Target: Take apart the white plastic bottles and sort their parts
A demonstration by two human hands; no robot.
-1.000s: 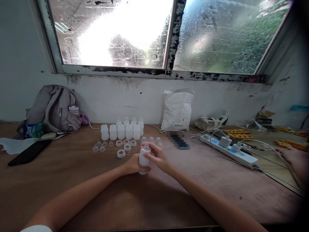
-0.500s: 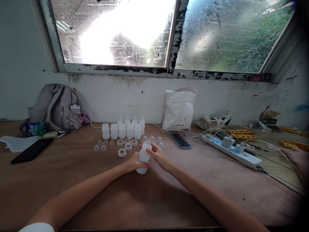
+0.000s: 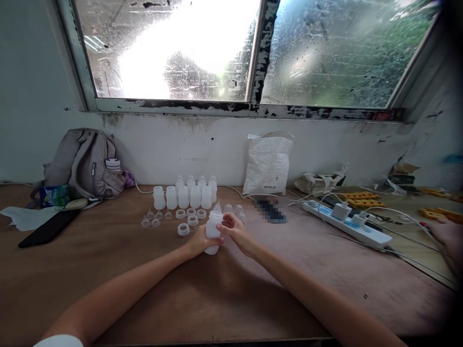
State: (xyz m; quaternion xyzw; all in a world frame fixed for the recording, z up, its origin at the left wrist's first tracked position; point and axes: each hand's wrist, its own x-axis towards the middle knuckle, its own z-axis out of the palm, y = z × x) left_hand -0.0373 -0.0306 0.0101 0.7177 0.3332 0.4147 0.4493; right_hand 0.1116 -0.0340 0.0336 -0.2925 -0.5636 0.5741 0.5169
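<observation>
My left hand [image 3: 199,242] is wrapped around the body of a white translucent baby bottle [image 3: 212,233], held nearly upright over the table. A clear teat [image 3: 218,206] points up from the bottle's top. At the bottle's upper right side is my right hand [image 3: 236,232], its fingers curled and the thumb against the bottle near the neck. Just left of the bottle lie several white screw rings [image 3: 183,229], and further left several clear teats [image 3: 155,221]. Clear caps [image 3: 239,212] stand partly hidden behind my right hand.
Several white bottles [image 3: 170,197] stand in a row, with capped bottles [image 3: 213,185] behind. A white bag [image 3: 269,164] leans on the wall. To the right are a phone [image 3: 275,212], power strip [image 3: 349,225] and another person's hand [image 3: 443,233]; left, a backpack [image 3: 81,164] and black phone [image 3: 48,229].
The bottle has come more upright and slightly up in my left hand. My right fingers have shifted off the teat area to the bottle's right side, leaving the teat in plain view.
</observation>
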